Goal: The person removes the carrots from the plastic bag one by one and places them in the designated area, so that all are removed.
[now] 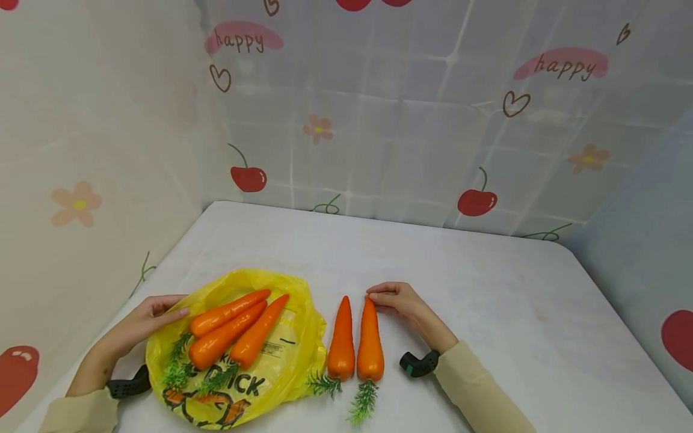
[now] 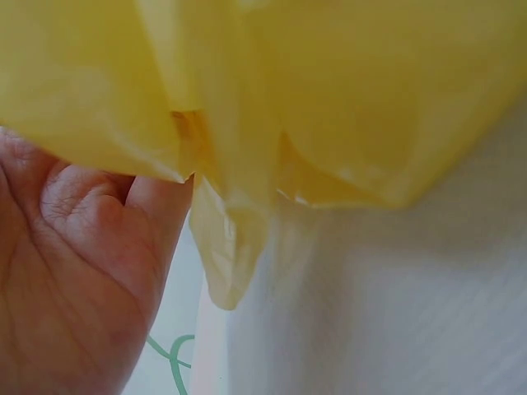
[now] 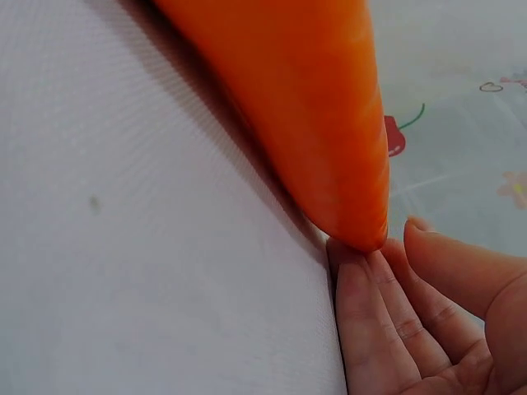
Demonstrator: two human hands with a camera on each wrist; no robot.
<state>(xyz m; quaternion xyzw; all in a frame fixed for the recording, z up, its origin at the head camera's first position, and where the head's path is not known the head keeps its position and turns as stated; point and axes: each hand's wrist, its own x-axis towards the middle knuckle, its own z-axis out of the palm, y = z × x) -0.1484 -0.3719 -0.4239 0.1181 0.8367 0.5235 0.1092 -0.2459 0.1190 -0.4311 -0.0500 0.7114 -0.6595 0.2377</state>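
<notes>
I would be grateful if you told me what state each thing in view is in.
Yellow bag: crumpled, spread on the white table
Three carrots: lying together on the bag, leafy tops attached
Left loose carrot: lying on the table, leaves attached
Right loose carrot: lying beside the left one, leaves attached
Left grip: holding the bag's edge
Right grip: fingers at the right carrot's tip
Backdrop: hanging, creased

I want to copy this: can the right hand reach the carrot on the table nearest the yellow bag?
Probably yes. Nothing covers that carrot, and its tip lies close to the right hand. It would first have to leave the neighbouring carrot, whose tip it touches.
</notes>
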